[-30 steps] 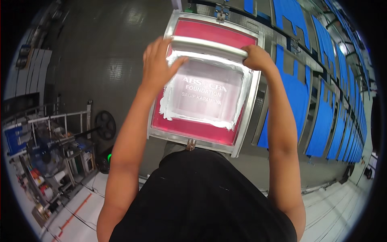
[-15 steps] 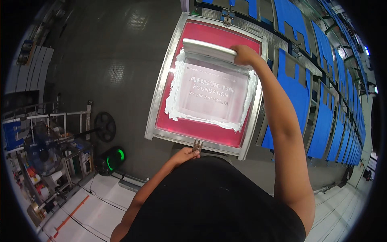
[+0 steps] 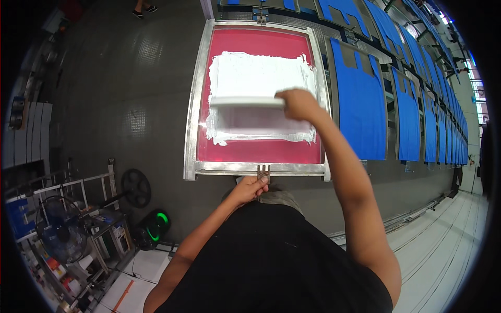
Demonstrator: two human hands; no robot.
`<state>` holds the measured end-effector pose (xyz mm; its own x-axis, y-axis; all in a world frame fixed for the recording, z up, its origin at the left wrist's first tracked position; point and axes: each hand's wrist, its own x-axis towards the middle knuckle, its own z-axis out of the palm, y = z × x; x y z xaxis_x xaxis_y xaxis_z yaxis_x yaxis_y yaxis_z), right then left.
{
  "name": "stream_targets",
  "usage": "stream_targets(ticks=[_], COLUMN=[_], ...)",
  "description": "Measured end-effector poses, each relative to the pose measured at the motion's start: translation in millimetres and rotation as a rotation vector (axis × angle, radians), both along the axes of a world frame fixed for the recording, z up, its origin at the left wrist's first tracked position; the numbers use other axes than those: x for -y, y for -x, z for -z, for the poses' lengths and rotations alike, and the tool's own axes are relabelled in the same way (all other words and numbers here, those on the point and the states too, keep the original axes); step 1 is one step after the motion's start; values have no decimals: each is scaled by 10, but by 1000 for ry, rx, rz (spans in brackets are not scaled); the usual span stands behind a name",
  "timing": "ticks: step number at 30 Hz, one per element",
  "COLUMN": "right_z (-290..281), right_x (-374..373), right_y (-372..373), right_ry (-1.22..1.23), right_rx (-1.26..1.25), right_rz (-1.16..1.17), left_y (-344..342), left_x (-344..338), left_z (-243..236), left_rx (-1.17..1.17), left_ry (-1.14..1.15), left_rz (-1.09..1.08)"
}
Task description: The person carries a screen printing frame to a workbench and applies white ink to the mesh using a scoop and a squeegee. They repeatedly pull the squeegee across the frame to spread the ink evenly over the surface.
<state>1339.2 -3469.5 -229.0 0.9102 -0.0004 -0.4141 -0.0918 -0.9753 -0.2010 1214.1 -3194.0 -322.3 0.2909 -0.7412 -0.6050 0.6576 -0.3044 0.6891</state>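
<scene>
My right hand (image 3: pixel 300 104) grips the right end of a long squeegee (image 3: pixel 242 101), slightly blurred, lying across a printing screen. The screen has a pink-red mesh (image 3: pixel 255 40) and a silver metal frame (image 3: pixel 193 112). White ink (image 3: pixel 255 73) covers the mesh beyond the squeegee. On the near side the ink is a thin, paler film with thick ragged edges. At the middle of the frame's near edge, my left hand (image 3: pixel 250 189) is closed on a small pronged metal bracket (image 3: pixel 263 172). The squeegee's lower edge is too blurred to make out.
To the right, blue fabric pieces (image 3: pixel 360 109) lie on a long row of boards. A metal hinge clamp (image 3: pixel 261 14) sits at the frame's far edge. At lower left are a fan (image 3: pixel 61 229), a speaker with green lights (image 3: pixel 152 229) and a rack. Someone's feet (image 3: pixel 144 10) show far left.
My right hand has drawn the squeegee from the far part of the screen toward me. White ink now covers the far area where lettering showed. My left hand keeps its hold; the view has shifted.
</scene>
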Motion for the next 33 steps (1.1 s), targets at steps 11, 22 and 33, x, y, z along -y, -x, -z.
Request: stream_targets(ticks=[11, 22, 33], right_z=[75, 881, 618], right_x=[-283, 875, 1075], right_y=[1165, 1340, 1203], right_ry=[-20, -752, -981], right_rx=[295, 273, 248], right_rz=[53, 600, 823], left_y=[108, -712, -1616], left_x=[-37, -278, -527], left_z=[592, -209, -86], left_rx=[166, 987, 792], left_ry=[-298, -740, -438], left_rz=[129, -282, -567])
